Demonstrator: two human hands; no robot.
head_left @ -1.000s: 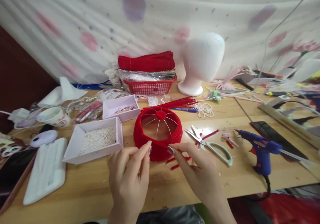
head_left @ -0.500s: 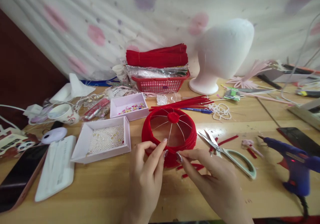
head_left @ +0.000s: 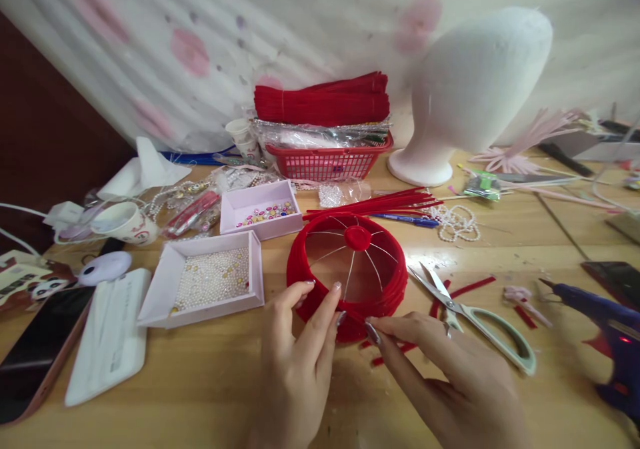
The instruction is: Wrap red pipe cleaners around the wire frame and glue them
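Note:
A red fuzzy round frame [head_left: 397, 262], like a cap with thin wire spokes running to a red disc at its top, stands on the table before me. My left hand [head_left: 303, 355] grips its near left rim, the fingers on top and along the front. From the right, my right hand [head_left: 440, 369] pinches thumb and forefinger on the red fuzzy strip at the front of the rim. The fingertips of both hands nearly meet there. Red strip offcuts lie partly hidden under my right hand, and open scissors [head_left: 453, 305] rest just right of the frame.
Trays of pearl beads [head_left: 213, 279] and coloured gems [head_left: 267, 215] sit at left. Behind stand a red basket [head_left: 327, 162] with red stem bundles and a white foam head [head_left: 475, 89]. A blue glue gun [head_left: 600, 322] is at right, a phone [head_left: 43, 349] at left.
The view has shifted slightly, so things at the right sit farther right. Both hands stay at the front rim, and the right fingertips keep their pinch with little visible movement.

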